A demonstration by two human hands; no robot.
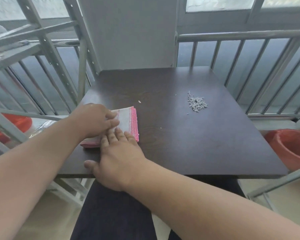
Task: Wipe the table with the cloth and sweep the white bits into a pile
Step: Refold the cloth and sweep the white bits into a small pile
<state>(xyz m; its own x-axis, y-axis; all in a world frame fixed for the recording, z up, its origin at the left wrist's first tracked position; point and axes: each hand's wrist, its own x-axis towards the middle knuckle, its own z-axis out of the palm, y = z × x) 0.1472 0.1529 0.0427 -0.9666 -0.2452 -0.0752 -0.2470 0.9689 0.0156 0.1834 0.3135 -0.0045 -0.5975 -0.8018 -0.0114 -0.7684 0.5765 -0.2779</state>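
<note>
A folded white cloth with a pink edge (128,120) lies flat on the near left part of the dark brown table (189,144). My left hand (95,119) rests on the cloth's left half with the fingers pressing down. My right hand (119,155) lies flat over the cloth's near edge, fingers spread, thumb at the table's front edge. A pile of white bits (197,103) sits on the right part of the table, well away from the cloth. A few stray bits (139,101) lie between the pile and the cloth.
Grey metal railings (249,54) run behind and beside the table. A red bucket (291,148) stands on the floor at the right. Another red container (16,123) is at the left behind the bars. My dark-trousered legs (114,213) are under the table's front edge.
</note>
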